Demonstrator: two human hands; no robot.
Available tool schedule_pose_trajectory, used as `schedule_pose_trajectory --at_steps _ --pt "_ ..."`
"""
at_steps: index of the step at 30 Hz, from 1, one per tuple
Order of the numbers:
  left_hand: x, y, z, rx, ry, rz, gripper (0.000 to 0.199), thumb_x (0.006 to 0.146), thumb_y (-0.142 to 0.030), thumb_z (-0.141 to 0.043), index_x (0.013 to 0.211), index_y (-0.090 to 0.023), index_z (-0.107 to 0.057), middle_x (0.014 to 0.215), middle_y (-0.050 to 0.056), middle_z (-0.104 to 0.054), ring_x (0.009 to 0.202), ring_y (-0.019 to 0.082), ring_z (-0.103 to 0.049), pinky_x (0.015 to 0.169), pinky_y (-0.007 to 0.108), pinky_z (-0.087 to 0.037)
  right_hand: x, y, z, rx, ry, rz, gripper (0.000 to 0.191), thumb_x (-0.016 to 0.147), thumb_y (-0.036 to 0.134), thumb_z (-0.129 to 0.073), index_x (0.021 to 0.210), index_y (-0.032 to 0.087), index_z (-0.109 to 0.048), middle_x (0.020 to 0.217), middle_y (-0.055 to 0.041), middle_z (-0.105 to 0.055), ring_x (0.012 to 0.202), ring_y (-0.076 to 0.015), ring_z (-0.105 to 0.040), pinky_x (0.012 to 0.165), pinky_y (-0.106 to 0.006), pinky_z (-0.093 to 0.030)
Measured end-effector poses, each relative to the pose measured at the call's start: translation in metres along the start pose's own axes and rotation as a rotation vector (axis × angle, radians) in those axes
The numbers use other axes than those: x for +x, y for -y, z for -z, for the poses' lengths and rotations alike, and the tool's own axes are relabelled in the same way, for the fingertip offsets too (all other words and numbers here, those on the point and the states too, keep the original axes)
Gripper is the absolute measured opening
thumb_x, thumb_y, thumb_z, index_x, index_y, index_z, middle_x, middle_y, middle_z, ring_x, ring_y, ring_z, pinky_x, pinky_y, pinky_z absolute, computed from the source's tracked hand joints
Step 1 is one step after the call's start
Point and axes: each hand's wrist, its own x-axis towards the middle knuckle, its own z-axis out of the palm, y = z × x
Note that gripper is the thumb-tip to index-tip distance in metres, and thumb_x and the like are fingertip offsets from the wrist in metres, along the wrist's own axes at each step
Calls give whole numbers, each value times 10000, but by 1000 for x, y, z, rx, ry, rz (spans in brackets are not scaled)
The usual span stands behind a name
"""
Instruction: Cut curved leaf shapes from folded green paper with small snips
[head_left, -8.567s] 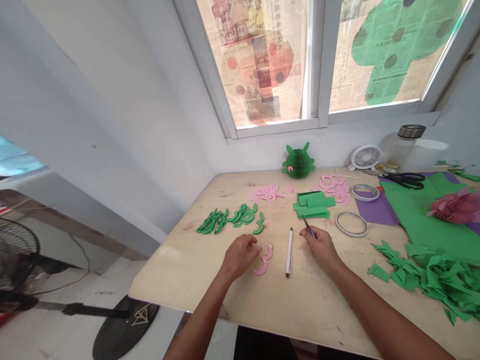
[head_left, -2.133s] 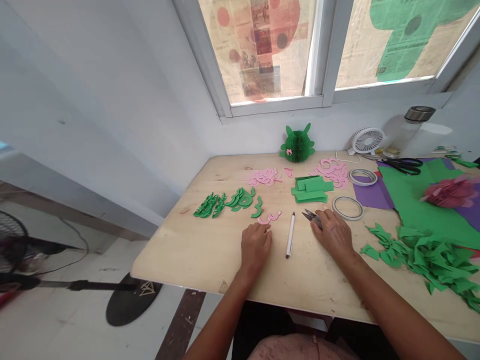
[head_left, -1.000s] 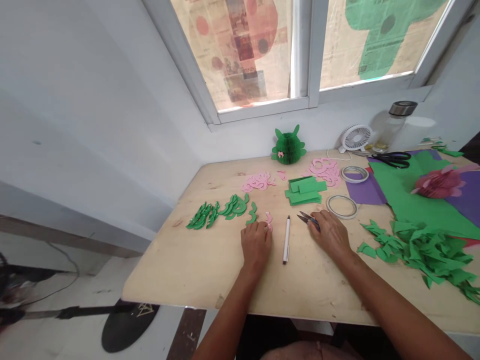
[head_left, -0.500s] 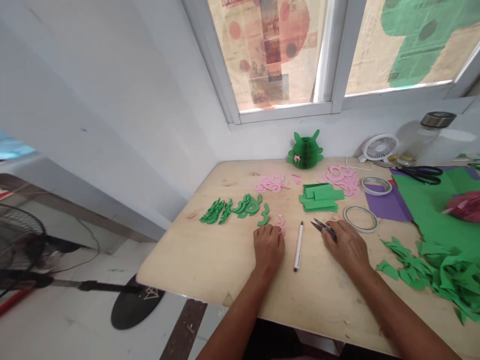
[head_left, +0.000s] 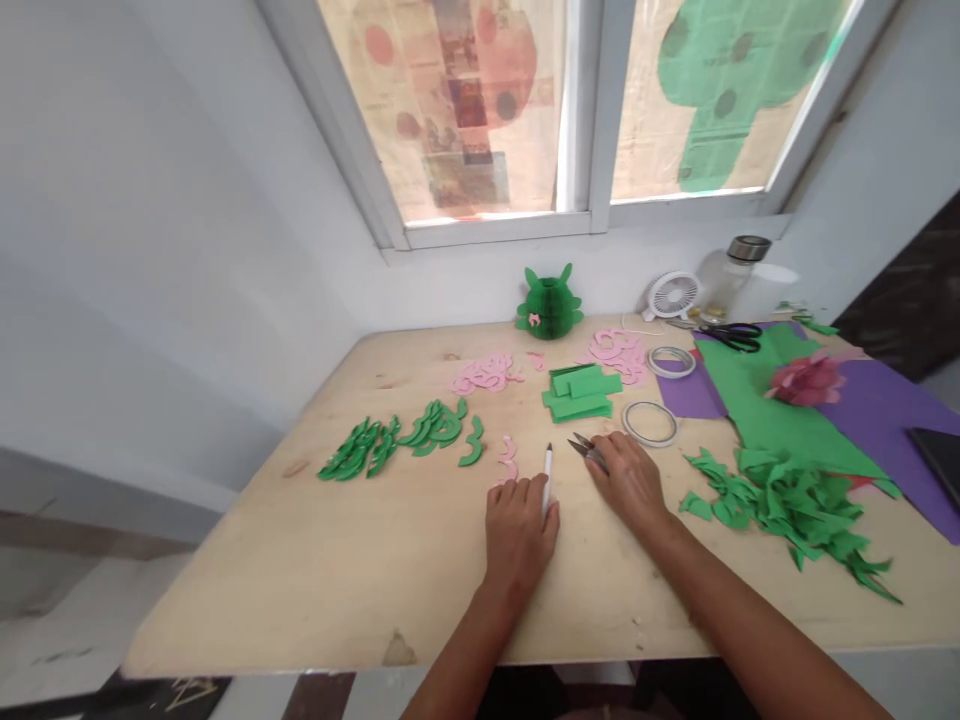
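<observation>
My left hand (head_left: 517, 525) rests on the table with its fingers bent. A white pen (head_left: 547, 470) lies between its thumb and index finger, dark end pointing away from me. Just beyond those fingers is a wavy pink paper strip (head_left: 509, 455), its near end partly hidden. My right hand (head_left: 628, 480) is closed over small scissors (head_left: 589, 452); the blades stick out slightly apart toward the left, and the handles are mostly covered. Beyond the hands lies a stack of green paper strips (head_left: 581, 390). Green scalloped paper pieces (head_left: 431, 425) are grouped at the left.
Pink cut-outs (head_left: 484, 372) and a green paper figure (head_left: 550, 305) are toward the wall. Two tape rolls (head_left: 650, 424), black scissors (head_left: 731, 335), a small fan (head_left: 673, 295) and a glass bottle (head_left: 731, 280) stand or lie right. Green scraps (head_left: 802, 505) heap beside my right forearm.
The view has swung to the right. My left hand has moved from the pink strip onto the pen. My right hand still holds the small scissors at about the same spot.
</observation>
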Motion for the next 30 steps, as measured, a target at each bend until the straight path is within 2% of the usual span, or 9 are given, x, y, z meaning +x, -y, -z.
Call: schedule_pose_trajectory --at_steps 8,13,18,22,27,30 --pt "-3 4 -4 83 -21 -65 251 791 -144 -478 1018 -183 -578 798 67 -623 789 238 -550 739 375 -351 1 3 3 74 98 -133 259 808 253 -547 1057 195 -588 970 -89 -631 965 -229 -541 798 -304 -387" --pt "-6 8 -4 87 -38 -80 257 792 -150 -478 1027 -169 -581 799 74 -628 795 244 -564 741 380 -367 0 1 11 99 185 -173 297 776 243 -550 1069 201 -574 936 -67 -650 903 -215 -574 741 -293 -394" --pt "-7 9 -3 101 -50 -85 247 801 -151 -472 1020 -164 -587 799 74 -636 807 243 -570 759 380 -372 -18 -7 21 84 198 -179 277 750 208 -557 1024 191 -589 908 -74 -656 893 -221 -577 723 -292 -387" --pt "-6 9 -2 109 -59 -97 241 806 -149 -463 1007 -156 -597 776 68 -636 778 238 -566 756 377 -373 -44 -21 29 16 134 -155 268 758 216 -559 1022 189 -599 912 -75 -658 897 -229 -568 762 -300 -380" --pt "-6 11 -4 103 -72 -94 230 803 -155 -460 975 -151 -612 784 71 -640 760 232 -564 735 369 -375 -68 -47 39 -143 -62 -162 206 797 222 -546 983 169 -617 887 -94 -649 867 -247 -560 768 -332 -362" --pt "-7 12 -6 100 -78 -97 234 800 -154 -461 977 -147 -613 793 73 -644 763 230 -564 733 366 -374 -75 -64 43 -198 -134 -172 183 830 256 -523 953 159 -618 846 -95 -641 854 -247 -555 756 -333 -348"
